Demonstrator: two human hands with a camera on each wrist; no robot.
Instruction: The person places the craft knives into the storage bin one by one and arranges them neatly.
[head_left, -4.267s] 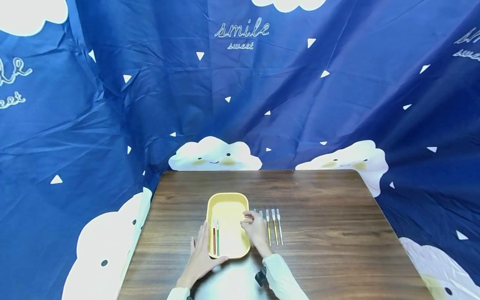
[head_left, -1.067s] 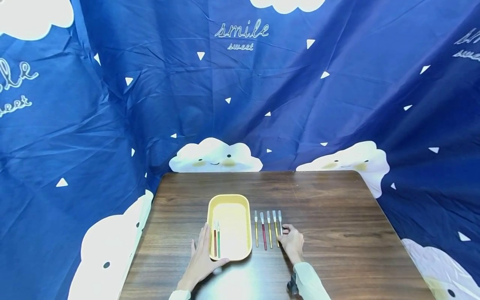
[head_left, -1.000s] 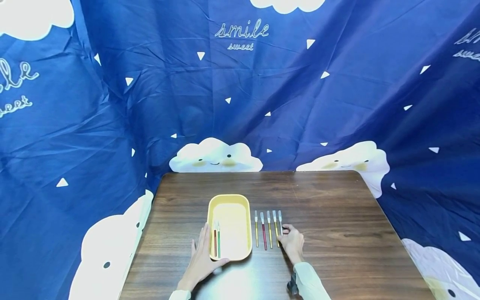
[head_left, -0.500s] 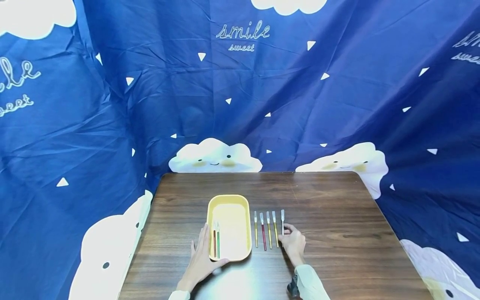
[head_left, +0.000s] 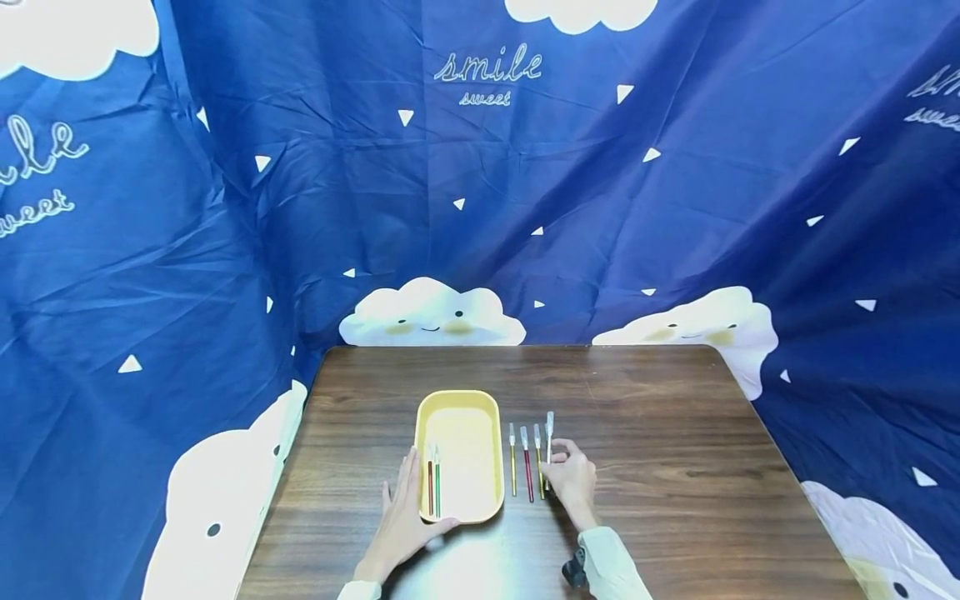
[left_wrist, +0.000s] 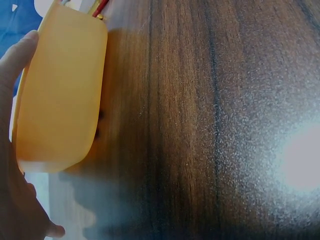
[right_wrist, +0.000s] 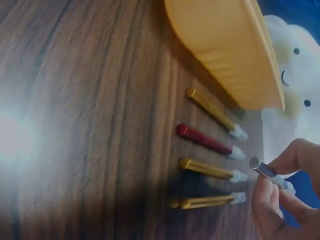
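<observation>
My right hand [head_left: 572, 479] pinches a silver pen-like tool with a clear cap [right_wrist: 270, 174], raised off the table. Below it lies a row of similar capped tools: a gold one [head_left: 513, 471], a red one [right_wrist: 205, 140] and more gold ones [right_wrist: 210, 201]. In the head view the held tool partly covers the rightmost gold one. My left hand [head_left: 401, 517] rests against the left and front sides of a yellow tray [head_left: 465, 396], fingers and thumb straight along its rim. Inside at the left lie a red tool [head_left: 431, 487] and a green tool [head_left: 438, 489].
The brown wooden table [head_left: 675, 450] stretches right of the row and behind the tray. A blue cloth [head_left: 360, 167] printed with clouds hangs behind it. Light glares on the table's front [head_left: 472, 567].
My right hand has reached the silver tool at the row's right end, drawn it away, lifted it and carried it left over the row. The left hand has stayed on the tray.
</observation>
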